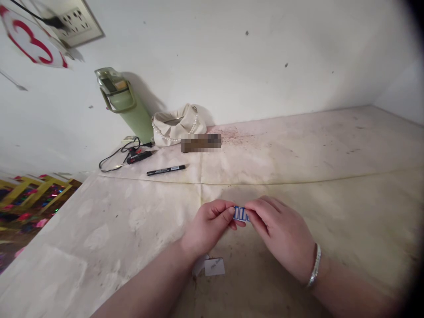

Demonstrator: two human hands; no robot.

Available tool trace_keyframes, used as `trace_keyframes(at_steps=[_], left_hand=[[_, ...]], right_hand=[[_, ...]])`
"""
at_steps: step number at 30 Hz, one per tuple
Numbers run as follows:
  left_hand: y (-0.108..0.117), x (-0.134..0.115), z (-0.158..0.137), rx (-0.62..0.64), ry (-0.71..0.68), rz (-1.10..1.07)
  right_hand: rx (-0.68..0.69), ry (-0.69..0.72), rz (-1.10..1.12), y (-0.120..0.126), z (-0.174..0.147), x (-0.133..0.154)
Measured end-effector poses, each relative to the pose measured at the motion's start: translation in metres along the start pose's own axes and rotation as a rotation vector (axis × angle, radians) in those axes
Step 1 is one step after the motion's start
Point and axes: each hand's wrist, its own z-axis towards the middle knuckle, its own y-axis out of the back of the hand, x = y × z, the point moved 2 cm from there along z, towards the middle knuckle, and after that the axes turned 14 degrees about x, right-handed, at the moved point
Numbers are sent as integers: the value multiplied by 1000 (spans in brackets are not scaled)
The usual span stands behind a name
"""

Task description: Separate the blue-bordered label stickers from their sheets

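Between both hands, just above the table, is a small blue-and-white piece with a row of rectangular outlines (242,213); its exact kind is not clear. My left hand (212,223) pinches its left end between thumb and fingers. At the other end, the thumb and fingers of my right hand (281,229) are closed on it, covering part of that side. A silvery bracelet (314,265) circles the right wrist. Below the hands lies a small white paper tag (214,266) with dark writing.
A cloth-covered table (115,243) meets a white wall. Toward the back are a green bottle (139,115), a white handbag (175,128) with a beaded strap, a blurred-out brown item (200,143), a corded black tool (141,157) and a black marker (165,170). Colourful items on yellow racks (39,190) stand left.
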Motion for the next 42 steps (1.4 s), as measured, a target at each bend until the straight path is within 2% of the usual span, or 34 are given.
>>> trace_keyframes(at_steps=[15, 26, 30, 34, 37, 40, 42], left_hand=[[-1, 0, 0, -19, -5, 20], [-2, -3, 0, 0, -44, -16], [-3, 0, 1, -41, 12, -20], [-1, 6, 2, -77, -2, -29], [0, 8, 1, -90, -8, -38], [0, 5, 0, -129, -17, 45], [1, 1, -1, -180, -34, 243]], right_hand=[[35, -62, 37, -3, 0, -2], [41, -38, 31, -2, 0, 0], [53, -66, 86, -3, 1, -2], [-3, -97, 211, -4, 1, -5], [16, -131, 273, -5, 2, -5], [85, -140, 321, -6, 4, -5], [112, -131, 330, -6, 5, -6]])
